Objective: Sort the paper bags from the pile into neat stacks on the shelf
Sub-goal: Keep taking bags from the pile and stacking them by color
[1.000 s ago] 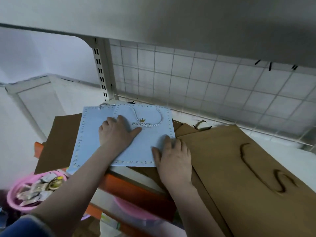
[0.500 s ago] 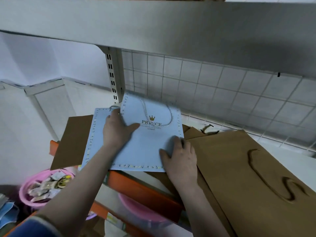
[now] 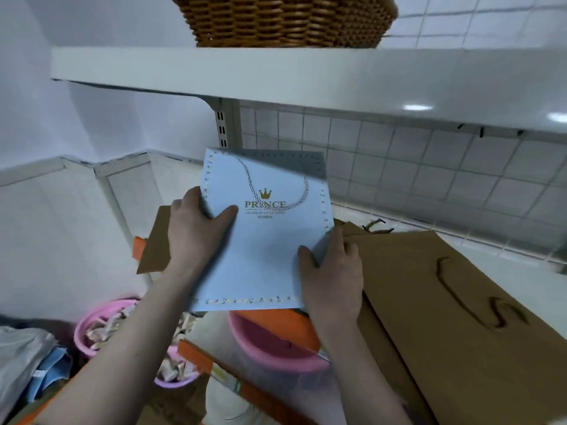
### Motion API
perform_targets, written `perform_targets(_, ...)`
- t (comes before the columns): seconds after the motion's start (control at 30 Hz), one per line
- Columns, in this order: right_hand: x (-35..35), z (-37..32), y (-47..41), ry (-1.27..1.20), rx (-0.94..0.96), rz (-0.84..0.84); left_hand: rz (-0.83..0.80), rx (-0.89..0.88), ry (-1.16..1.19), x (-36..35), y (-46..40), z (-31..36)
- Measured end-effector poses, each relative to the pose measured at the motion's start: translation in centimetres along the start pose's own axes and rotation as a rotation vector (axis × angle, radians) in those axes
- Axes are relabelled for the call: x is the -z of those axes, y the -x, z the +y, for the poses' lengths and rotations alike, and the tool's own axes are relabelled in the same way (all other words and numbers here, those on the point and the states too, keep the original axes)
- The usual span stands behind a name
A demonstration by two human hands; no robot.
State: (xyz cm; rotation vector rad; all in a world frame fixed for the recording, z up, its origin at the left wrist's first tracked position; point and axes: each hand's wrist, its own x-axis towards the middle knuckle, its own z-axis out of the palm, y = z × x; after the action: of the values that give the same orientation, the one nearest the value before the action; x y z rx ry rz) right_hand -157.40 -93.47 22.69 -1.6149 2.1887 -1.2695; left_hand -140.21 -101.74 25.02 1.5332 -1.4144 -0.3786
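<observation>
Brown bags: flat on the shelf, broad and floppy; best carried by both side edges.
Blue bags: light, stiff card, lifted above the brown bags; likely slide apart.
Left hand: thumb on front, fingers behind, pinching the left edge.
Right hand: clamps the right edge, thumb on front.

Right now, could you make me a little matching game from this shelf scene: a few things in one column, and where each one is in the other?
Things:
1. light blue PRINCE bag
2. wicker basket
3. large brown paper bag
4. pink basin

Places:
A. on the upper shelf
B. lying flat on the shelf, at the right
C. held up by both hands
D. below the shelf edge

Pairs: 1-C, 2-A, 3-B, 4-D. The left hand and right hand grip the blue bag's sides.
</observation>
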Motion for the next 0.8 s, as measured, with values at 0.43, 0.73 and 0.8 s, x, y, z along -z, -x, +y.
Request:
perform_targets(0.43,7.7,0.6,15.5,0.147,-0.167,0.156,-0.183,-0.165,-0.133,5.3,14.1,2.0)
perform_targets(0.73,19.1,5.6,20.6,0.255,-0.306,0.284,-0.324,-0.306,-0.013,2.2,23.1,10.8)
perform_targets(0.8,22.3,7.6,21.6,0.277,-0.33,0.326,-0.358,-0.337,0.004,0.9,25.9,13.3)
